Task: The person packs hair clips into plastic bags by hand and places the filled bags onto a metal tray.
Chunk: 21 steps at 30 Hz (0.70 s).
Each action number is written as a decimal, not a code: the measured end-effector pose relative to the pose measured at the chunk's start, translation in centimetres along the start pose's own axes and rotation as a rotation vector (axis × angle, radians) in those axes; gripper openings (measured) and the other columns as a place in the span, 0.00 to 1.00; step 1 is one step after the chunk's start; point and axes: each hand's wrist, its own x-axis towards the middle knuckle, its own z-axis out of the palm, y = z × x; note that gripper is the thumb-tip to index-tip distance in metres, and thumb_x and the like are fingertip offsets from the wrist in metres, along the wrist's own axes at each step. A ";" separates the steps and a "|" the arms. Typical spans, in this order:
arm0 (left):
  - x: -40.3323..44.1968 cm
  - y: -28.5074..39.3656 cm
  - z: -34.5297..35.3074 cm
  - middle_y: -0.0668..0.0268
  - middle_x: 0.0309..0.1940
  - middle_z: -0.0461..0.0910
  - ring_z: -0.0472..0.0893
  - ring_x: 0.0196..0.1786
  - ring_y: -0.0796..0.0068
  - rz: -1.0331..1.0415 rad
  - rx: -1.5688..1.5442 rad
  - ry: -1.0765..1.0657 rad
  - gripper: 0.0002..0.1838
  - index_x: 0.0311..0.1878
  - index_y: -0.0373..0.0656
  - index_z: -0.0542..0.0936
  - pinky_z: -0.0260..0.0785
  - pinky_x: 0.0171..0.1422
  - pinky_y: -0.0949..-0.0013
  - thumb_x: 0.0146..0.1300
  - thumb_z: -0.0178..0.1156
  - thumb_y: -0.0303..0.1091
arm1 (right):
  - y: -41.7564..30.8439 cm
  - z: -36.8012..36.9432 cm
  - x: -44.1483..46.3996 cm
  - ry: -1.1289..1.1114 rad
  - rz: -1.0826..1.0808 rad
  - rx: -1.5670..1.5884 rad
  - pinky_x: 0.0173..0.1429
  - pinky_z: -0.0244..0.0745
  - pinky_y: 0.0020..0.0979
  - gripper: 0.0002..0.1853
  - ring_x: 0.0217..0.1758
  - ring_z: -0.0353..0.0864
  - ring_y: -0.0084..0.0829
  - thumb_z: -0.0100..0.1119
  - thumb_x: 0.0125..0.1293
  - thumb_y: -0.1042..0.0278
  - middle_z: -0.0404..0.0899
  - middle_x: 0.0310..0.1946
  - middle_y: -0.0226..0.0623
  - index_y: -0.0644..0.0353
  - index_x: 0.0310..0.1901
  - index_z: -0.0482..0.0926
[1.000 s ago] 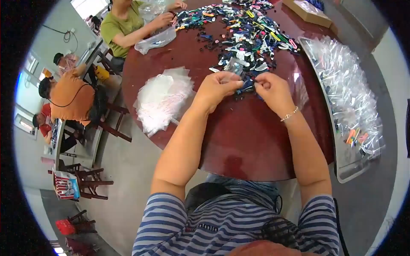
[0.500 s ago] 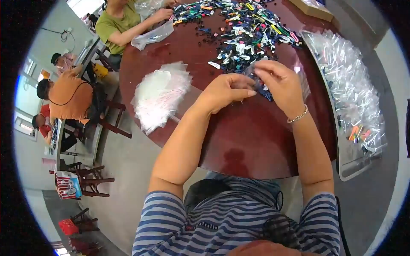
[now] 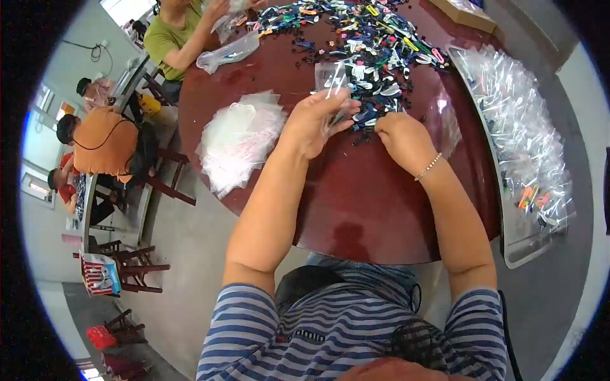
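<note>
In the head view, my left hand (image 3: 311, 124) grips a small clear plastic bag (image 3: 330, 77), which stands up above the fingers. My right hand (image 3: 405, 141) is at the near edge of a pile of small hair clips (image 3: 375, 47) in many colours. Its fingers are pinched together, and whatever is between them is hidden. Dark and white clips lie between my two hands. To the left of my left hand is a fanned stack of flat clear bags (image 3: 240, 149) on the round red-brown table (image 3: 362, 216).
A metal tray (image 3: 518, 254) on the right is heaped with filled clear bags (image 3: 521, 114). A clear bag (image 3: 445, 124) lies right of my right hand. Across the table sits a person in green (image 3: 168, 41) by another plastic bag (image 3: 229, 54). A cardboard box (image 3: 467, 18) stands at the far right.
My hands have moved apart. The left has drawn back left with the bag, now upright; the right has dropped to the pile's near edge. The person in green has raised a hand.
</note>
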 end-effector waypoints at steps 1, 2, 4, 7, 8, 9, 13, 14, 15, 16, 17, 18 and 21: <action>0.0 0.0 -0.1 0.62 0.47 0.81 0.78 0.52 0.71 -0.022 -0.037 -0.043 0.21 0.56 0.43 0.75 0.71 0.55 0.66 0.64 0.60 0.44 | 0.2 0.1 0.0 0.007 0.003 0.014 0.46 0.73 0.41 0.05 0.41 0.78 0.45 0.59 0.55 0.76 0.79 0.33 0.43 0.62 0.35 0.80; 0.0 0.0 -0.2 0.61 0.49 0.80 0.77 0.54 0.70 -0.044 -0.074 -0.085 0.23 0.58 0.43 0.74 0.71 0.55 0.66 0.65 0.58 0.46 | 0.2 0.1 0.0 0.008 0.003 0.014 0.46 0.73 0.41 0.05 0.41 0.78 0.45 0.59 0.55 0.76 0.79 0.33 0.43 0.62 0.35 0.80; 0.3 -0.3 -0.5 0.60 0.51 0.79 0.77 0.54 0.69 -0.053 -0.094 -0.118 0.24 0.59 0.42 0.72 0.71 0.56 0.66 0.66 0.57 0.47 | 0.1 0.0 0.2 0.052 0.014 0.049 0.45 0.74 0.40 0.06 0.40 0.79 0.45 0.59 0.55 0.76 0.79 0.31 0.42 0.62 0.36 0.79; 0.4 -0.4 -0.6 0.58 0.53 0.77 0.76 0.55 0.68 -0.069 -0.112 -0.143 0.27 0.62 0.41 0.70 0.71 0.57 0.66 0.67 0.54 0.49 | -1.3 -0.7 0.0 -0.019 -0.007 0.222 0.45 0.74 0.40 0.08 0.40 0.78 0.46 0.59 0.55 0.77 0.79 0.33 0.43 0.62 0.38 0.78; 0.5 -0.4 -0.5 0.58 0.54 0.77 0.76 0.55 0.69 -0.078 -0.108 -0.140 0.28 0.62 0.40 0.69 0.71 0.57 0.66 0.67 0.54 0.50 | -1.5 -0.5 0.0 -0.021 -0.007 0.222 0.45 0.74 0.40 0.08 0.40 0.78 0.46 0.59 0.55 0.77 0.79 0.33 0.43 0.62 0.38 0.78; 0.6 -0.5 -0.5 0.58 0.54 0.77 0.76 0.55 0.69 -0.079 -0.110 -0.138 0.28 0.62 0.40 0.69 0.71 0.57 0.66 0.67 0.54 0.50 | -1.5 -0.3 -0.1 -0.043 -0.037 0.204 0.46 0.74 0.42 0.07 0.40 0.78 0.46 0.59 0.56 0.75 0.78 0.34 0.43 0.61 0.38 0.78; 1.0 -1.5 -0.4 0.59 0.51 0.78 0.76 0.54 0.69 -0.072 -0.097 -0.132 0.28 0.62 0.40 0.69 0.70 0.56 0.66 0.68 0.52 0.52 | -0.8 0.8 -0.1 -0.042 -0.109 0.144 0.47 0.74 0.43 0.09 0.40 0.78 0.47 0.59 0.57 0.72 0.77 0.35 0.44 0.59 0.41 0.78; 1.1 -1.8 -0.4 0.59 0.50 0.78 0.76 0.54 0.70 -0.083 -0.112 -0.140 0.28 0.61 0.41 0.70 0.70 0.55 0.67 0.68 0.51 0.53 | -0.7 0.8 -0.1 -0.043 -0.110 0.145 0.47 0.74 0.43 0.09 0.40 0.78 0.47 0.59 0.57 0.72 0.77 0.35 0.44 0.59 0.41 0.78; 1.1 -1.9 -0.2 0.59 0.50 0.78 0.76 0.54 0.70 -0.083 -0.111 -0.140 0.28 0.61 0.41 0.70 0.70 0.55 0.67 0.68 0.51 0.53 | -0.8 0.6 -0.1 -0.064 -0.076 0.143 0.46 0.74 0.42 0.09 0.40 0.78 0.48 0.59 0.56 0.74 0.77 0.37 0.44 0.62 0.40 0.77; 1.1 -2.1 -0.1 0.60 0.50 0.78 0.76 0.54 0.70 -0.085 -0.115 -0.148 0.28 0.61 0.42 0.70 0.70 0.55 0.67 0.68 0.51 0.53 | -0.9 0.4 -0.1 -0.083 -0.041 0.139 0.46 0.74 0.41 0.09 0.40 0.78 0.48 0.59 0.56 0.76 0.78 0.38 0.44 0.64 0.39 0.77; 1.1 -2.1 0.0 0.61 0.49 0.79 0.76 0.54 0.70 -0.088 -0.119 -0.157 0.27 0.60 0.42 0.71 0.69 0.55 0.67 0.68 0.51 0.54 | -0.8 0.4 -0.1 -0.080 -0.040 0.139 0.46 0.74 0.41 0.09 0.40 0.78 0.48 0.59 0.56 0.76 0.78 0.38 0.44 0.64 0.39 0.77; 1.1 -2.1 0.0 0.61 0.49 0.79 0.76 0.54 0.70 -0.088 -0.118 -0.160 0.27 0.60 0.42 0.71 0.69 0.55 0.67 0.68 0.51 0.54 | -0.6 0.3 0.0 -0.018 -0.032 0.150 0.44 0.74 0.39 0.08 0.38 0.78 0.46 0.60 0.56 0.76 0.78 0.37 0.44 0.64 0.39 0.77; 1.0 -2.2 -0.1 0.60 0.47 0.79 0.75 0.53 0.71 -0.103 -0.169 -0.158 0.25 0.57 0.42 0.72 0.67 0.56 0.66 0.66 0.56 0.51 | -0.3 0.0 0.3 0.124 0.009 0.218 0.41 0.75 0.33 0.09 0.36 0.80 0.39 0.60 0.58 0.77 0.78 0.37 0.42 0.64 0.41 0.78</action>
